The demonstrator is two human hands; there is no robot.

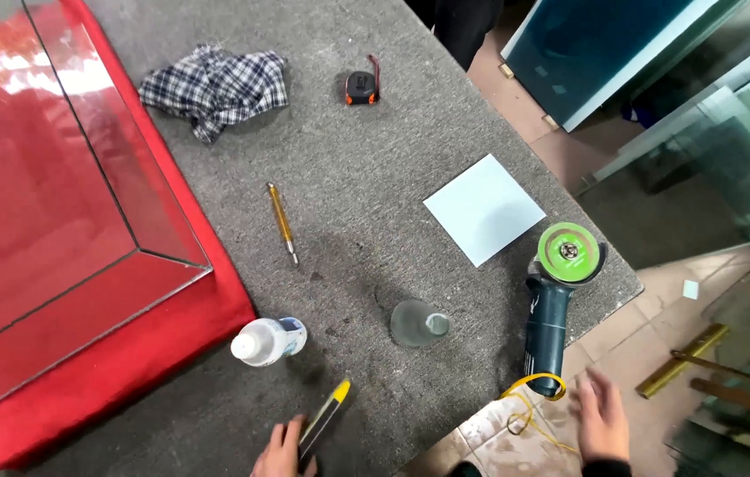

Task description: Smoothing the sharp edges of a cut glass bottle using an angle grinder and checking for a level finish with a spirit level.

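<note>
While resting at the near edge of the grey felt surface (348, 150), left hand (285, 452) grasping a black-and-yellow utility knife (325, 419), blade end pointing away toward the middle. Right hand (603, 422) released, fingers spread, hovering off the surface edge over the tiled floor (516, 442), just beside a yellow cord (534, 389) trailing from the angle grinder (555, 300). Grinder lying near the right edge, green disc (569, 250) facing up, dark handle toward the right hand. Just left of it, a small clear glass bottle (417, 323) on its side; farther left, a white plastic bottle (267, 341) touching the red cloth (171, 309) under a large glass pane (48, 194). Farther off: yellow pen-like tool (283, 221), pale square glass piece (484, 208), tape measure (361, 87), crumpled checked rag (216, 87).
</note>
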